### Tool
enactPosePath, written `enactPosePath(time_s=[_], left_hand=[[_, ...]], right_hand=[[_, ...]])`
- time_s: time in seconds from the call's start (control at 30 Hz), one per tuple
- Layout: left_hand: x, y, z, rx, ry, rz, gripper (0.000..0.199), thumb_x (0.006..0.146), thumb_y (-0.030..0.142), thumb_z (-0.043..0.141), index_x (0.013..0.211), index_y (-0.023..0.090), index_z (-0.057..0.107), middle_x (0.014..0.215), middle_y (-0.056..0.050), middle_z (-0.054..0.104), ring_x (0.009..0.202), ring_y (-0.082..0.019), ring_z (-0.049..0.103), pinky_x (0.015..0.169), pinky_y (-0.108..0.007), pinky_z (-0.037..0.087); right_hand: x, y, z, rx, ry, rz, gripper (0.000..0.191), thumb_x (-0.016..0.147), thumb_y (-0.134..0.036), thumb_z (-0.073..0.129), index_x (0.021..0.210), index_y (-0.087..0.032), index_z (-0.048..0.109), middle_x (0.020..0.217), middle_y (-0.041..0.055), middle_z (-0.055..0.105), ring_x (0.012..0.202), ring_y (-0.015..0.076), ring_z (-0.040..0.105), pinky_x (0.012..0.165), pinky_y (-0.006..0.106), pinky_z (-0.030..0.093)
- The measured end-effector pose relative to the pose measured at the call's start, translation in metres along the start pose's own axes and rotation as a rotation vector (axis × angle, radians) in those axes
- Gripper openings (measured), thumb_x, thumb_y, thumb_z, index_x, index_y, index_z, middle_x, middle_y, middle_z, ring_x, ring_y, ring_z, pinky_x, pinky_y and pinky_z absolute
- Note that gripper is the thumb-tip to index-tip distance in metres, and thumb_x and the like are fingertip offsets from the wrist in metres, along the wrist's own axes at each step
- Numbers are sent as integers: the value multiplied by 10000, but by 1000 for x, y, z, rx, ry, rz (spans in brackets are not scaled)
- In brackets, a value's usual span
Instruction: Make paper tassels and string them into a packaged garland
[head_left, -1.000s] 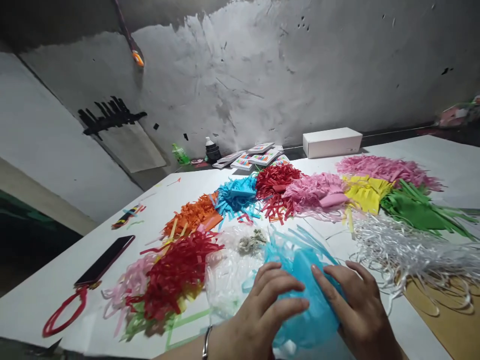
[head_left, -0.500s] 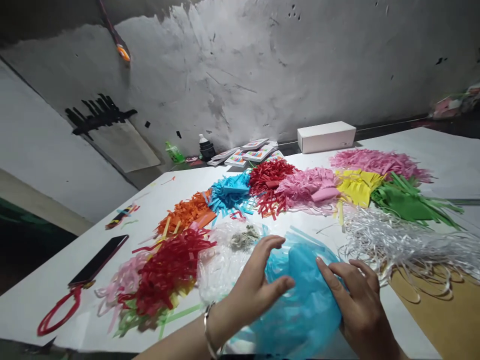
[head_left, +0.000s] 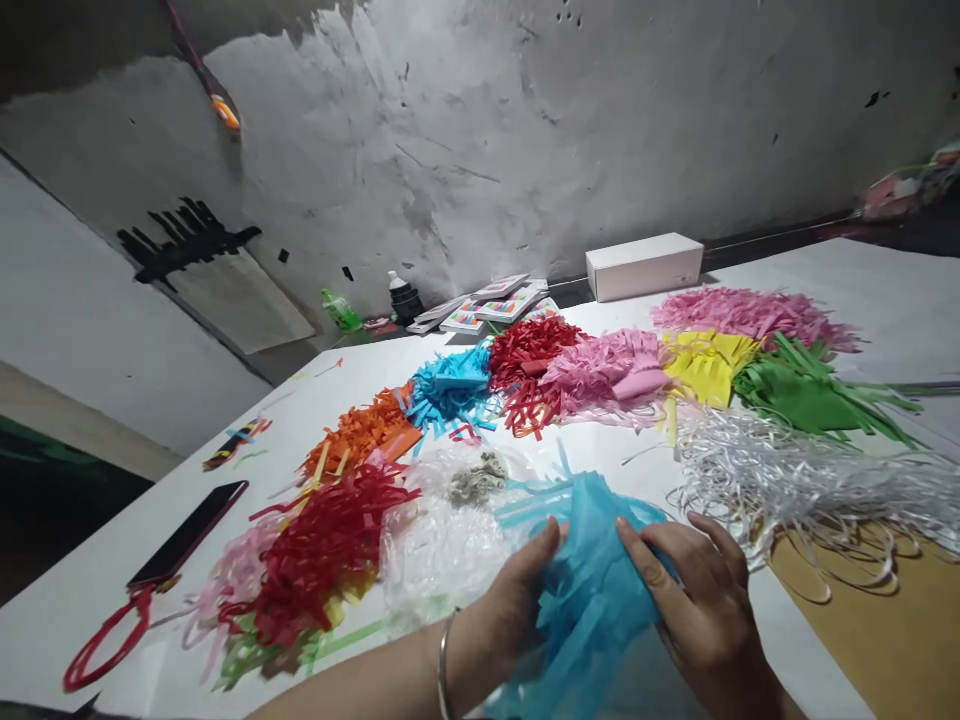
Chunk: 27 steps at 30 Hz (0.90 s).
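Blue tissue paper (head_left: 600, 560) with cut fringe strips is bunched between my hands near the table's front. My left hand (head_left: 510, 600), a bangle on its wrist, is closed around the paper's left side, its thumb on top. My right hand (head_left: 697, 590) lies on the right side of the paper with its fingers extended and slightly apart. A clear plastic bag (head_left: 435, 540) lies to the left of the blue paper, with a small greyish bundle (head_left: 478, 480) on it.
Fringed piles in red (head_left: 330, 550), orange (head_left: 367, 430), blue (head_left: 451, 385), pink (head_left: 607, 370), yellow (head_left: 709, 362) and green (head_left: 810, 395) arc across the table. White string (head_left: 810, 490) lies right, a phone (head_left: 187, 530) left, a white box (head_left: 643, 267) at the back.
My left hand has moved down and closed on the blue paper, which is now more gathered and narrower. My right hand stays on its right side. The view has shifted slightly.
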<state>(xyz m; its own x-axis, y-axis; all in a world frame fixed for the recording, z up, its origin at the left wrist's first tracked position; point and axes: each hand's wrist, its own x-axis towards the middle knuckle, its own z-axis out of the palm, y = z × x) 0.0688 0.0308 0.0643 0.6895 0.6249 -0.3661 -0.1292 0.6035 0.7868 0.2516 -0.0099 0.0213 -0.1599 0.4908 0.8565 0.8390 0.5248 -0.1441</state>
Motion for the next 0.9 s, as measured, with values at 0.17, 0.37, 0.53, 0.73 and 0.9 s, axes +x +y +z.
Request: enactPosePath(time_s=[0.17, 0.37, 0.53, 0.73, 0.9], left_hand=[[9, -10, 9, -119, -176, -250, 422, 652, 355, 837, 970, 97, 737, 639, -38, 699, 481, -110, 606, 443, -180, 460], [9, 25, -1, 26, -229, -288, 305, 621, 311, 859, 739, 110, 663, 584, -17, 654, 346, -59, 486, 316, -160, 341], [-20, 45, -53, 235, 87, -202, 444, 725, 433, 819, 1014, 157, 626, 543, 44, 585, 360, -42, 408, 345, -132, 264], [-79, 45, -98, 964, 616, 180, 359, 879, 466, 670, 1123, 203, 642, 958, -72, 684, 830, -213, 656, 668, -297, 547], [-83, 1, -58, 1595, 296, 697, 388, 902, 253, 659, 1279, 239, 566, 1216, -111, 659, 1159, -265, 589, 1011, -409, 491]], right_hand=[[5, 32, -8, -120, -74, -30, 410, 933, -48, 460, 1305, -101, 624, 961, 125, 602, 931, 254, 579, 875, 428, 468], [4, 85, -66, -545, -7, -71, 578, 889, -52, 498, 1441, -213, 550, 919, 93, 690, 866, 268, 654, 853, 438, 506], [-8, 50, -64, -313, -260, -312, 467, 921, -13, 395, 1343, -33, 594, 1373, 184, 617, 1305, 299, 557, 1164, 471, 346], [-45, -1, -3, -4, -362, -288, 427, 932, -5, 372, 1194, -109, 692, 1224, 87, 727, 1195, 194, 647, 1044, 338, 484], [-50, -12, 9, 77, -398, -183, 344, 1015, -144, 409, 1205, -134, 696, 1204, 84, 735, 1117, 195, 687, 933, 306, 545]])
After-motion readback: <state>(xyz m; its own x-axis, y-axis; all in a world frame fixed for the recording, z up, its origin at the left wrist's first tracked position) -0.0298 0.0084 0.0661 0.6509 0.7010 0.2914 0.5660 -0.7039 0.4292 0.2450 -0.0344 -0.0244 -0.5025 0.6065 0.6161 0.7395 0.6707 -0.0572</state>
